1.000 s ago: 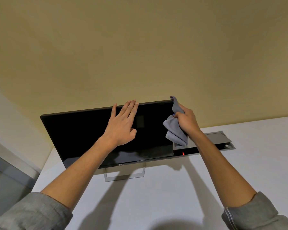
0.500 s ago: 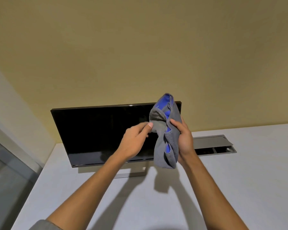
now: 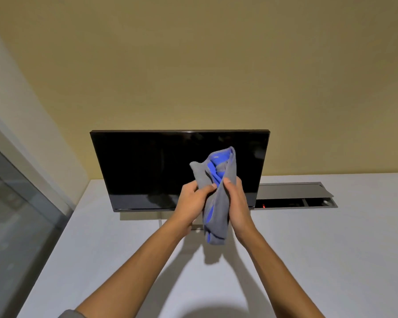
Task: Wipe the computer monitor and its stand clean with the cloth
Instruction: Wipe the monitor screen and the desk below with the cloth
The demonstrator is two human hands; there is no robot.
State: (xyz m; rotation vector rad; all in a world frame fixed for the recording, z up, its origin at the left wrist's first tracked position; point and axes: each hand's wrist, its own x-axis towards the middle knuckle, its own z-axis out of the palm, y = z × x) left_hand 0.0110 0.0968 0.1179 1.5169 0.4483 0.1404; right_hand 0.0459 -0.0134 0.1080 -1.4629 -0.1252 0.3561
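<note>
Between your hands the cloth (image 3: 217,198) hangs lengthwise, left hand (image 3: 193,200) pinching, right hand (image 3: 236,203) gripping. Straight beyond stands the monitor (image 3: 147,166), right hand nearer.

White desk (image 3: 308,260); open cable hatch (image 3: 294,195); maybe window (image 3: 14,203) left.

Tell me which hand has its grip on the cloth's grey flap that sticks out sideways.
The left hand: its thumb and fingers pinch the flap on the cloth's left side. The right hand instead wraps the main bunched length.
</note>
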